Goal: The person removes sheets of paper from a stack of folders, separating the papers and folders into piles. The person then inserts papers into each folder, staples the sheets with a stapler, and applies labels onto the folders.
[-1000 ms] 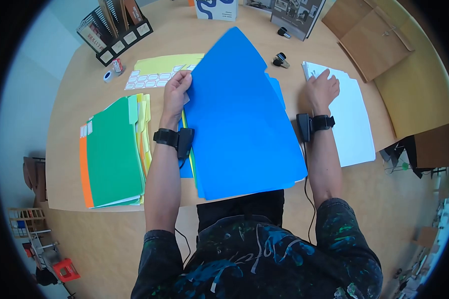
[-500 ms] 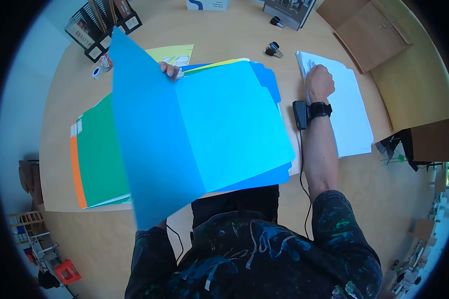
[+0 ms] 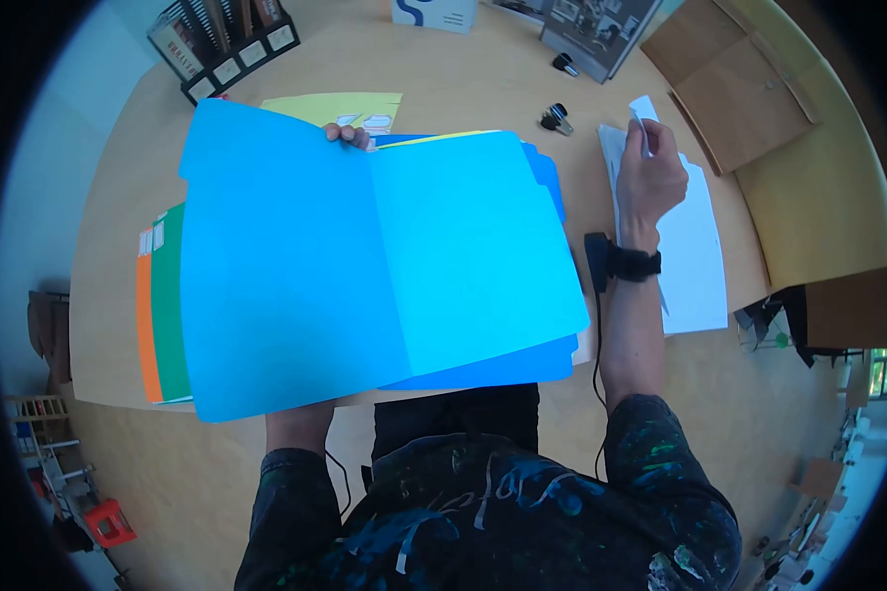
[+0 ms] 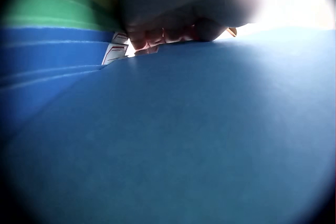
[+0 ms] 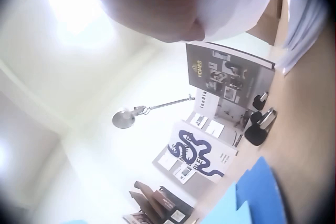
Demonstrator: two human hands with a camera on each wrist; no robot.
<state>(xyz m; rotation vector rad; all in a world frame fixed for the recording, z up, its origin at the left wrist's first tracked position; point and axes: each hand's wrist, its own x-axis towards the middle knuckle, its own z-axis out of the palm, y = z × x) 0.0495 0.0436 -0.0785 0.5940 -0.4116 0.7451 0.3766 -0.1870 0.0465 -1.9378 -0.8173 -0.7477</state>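
Observation:
A blue file folder lies spread wide, its left cover raised over my left forearm. The fingers of my left hand curl over its top edge near the crease, while the rest of the hand is hidden behind the cover. Small red-bordered labels show beside those fingers in the left wrist view. More blue folders sit under the open one. My right hand pinches the top end of white paper, bent up from the white paper stack on the right.
Green folders lie at the left, partly covered. Behind are yellow label sheets, black binder clips, a black file rack and a standing grey book. Brown envelopes lie at the back right.
The blue folder's cover has swung open to the left, over the green folders and my left arm. My right hand went from resting on the white stack to lifting paper by its top end.

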